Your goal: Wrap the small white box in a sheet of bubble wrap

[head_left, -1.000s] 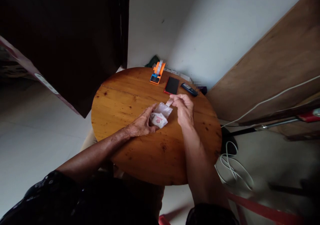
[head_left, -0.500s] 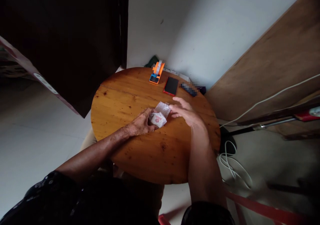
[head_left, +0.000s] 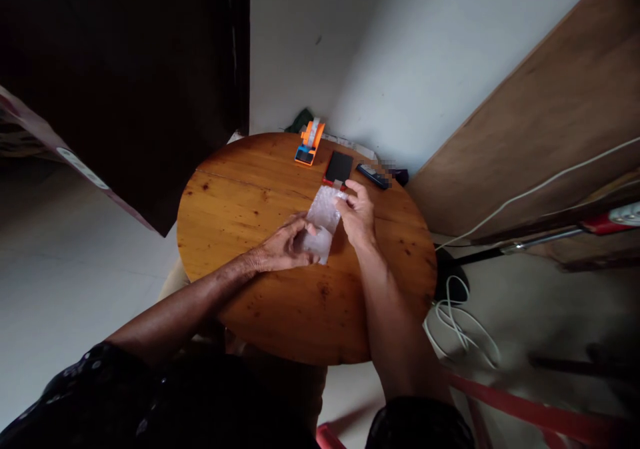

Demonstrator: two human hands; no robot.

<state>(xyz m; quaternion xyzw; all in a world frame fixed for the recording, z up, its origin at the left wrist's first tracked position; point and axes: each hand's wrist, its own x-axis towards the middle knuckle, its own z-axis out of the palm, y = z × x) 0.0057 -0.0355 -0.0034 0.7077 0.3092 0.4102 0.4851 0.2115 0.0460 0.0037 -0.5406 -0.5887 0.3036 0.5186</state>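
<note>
Frame centre: bubble wrap (head_left: 324, 210), translucent, whitish, creased; left hand (head_left: 287, 244) grips lower end, right hand (head_left: 358, 214) pinches upper edge.

Dim room, shadowed wall, stretched edges

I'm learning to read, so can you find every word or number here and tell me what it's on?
I can't read any words or numbers here.
White label on the pink edge at the left: marks too blurred.
Dark handset: too small to read.
White strip behind the table: too blurred.
Bubble wrap: no writing I can see.
</note>
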